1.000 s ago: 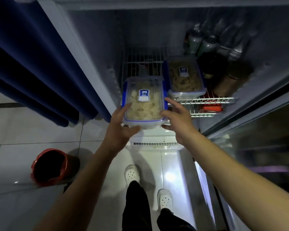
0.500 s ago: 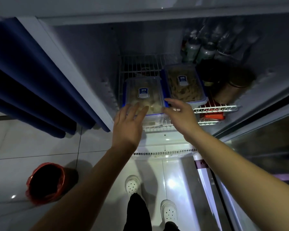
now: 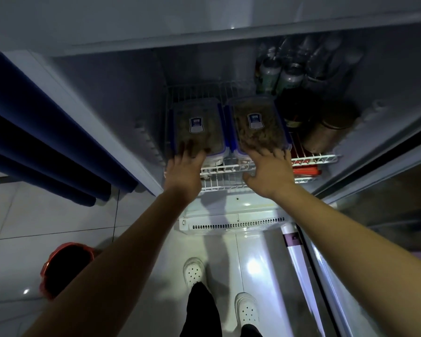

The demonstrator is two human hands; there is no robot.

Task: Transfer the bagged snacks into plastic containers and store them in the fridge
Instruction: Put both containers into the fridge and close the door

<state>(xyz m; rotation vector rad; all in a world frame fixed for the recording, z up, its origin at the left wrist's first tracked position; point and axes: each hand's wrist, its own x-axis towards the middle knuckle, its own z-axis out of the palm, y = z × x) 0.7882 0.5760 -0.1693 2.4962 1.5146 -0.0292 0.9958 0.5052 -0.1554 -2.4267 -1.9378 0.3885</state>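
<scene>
the two snack boxes sit side by side on the wire shelf (image 3: 314, 158) inside the fridge (image 3: 112, 98), the left box (image 3: 199, 127) touching or just beside the right box (image 3: 258, 122). both are clear, stiff plastic with blue clip lids, and look light for their size. the smooth walls would likely slide easily on the wire. the best hold is probably across the short near end or under the lid rim, not on the flexing lid top. the left hand (image 3: 184, 171) rests straight, uncurled fingers on the left box's near end. the right hand (image 3: 269, 173) lays spread fingers on the right box's end, gripping nothing. cans (image 3: 287, 79) and tins (image 3: 331, 127) crowd the shelf's right side.
</scene>
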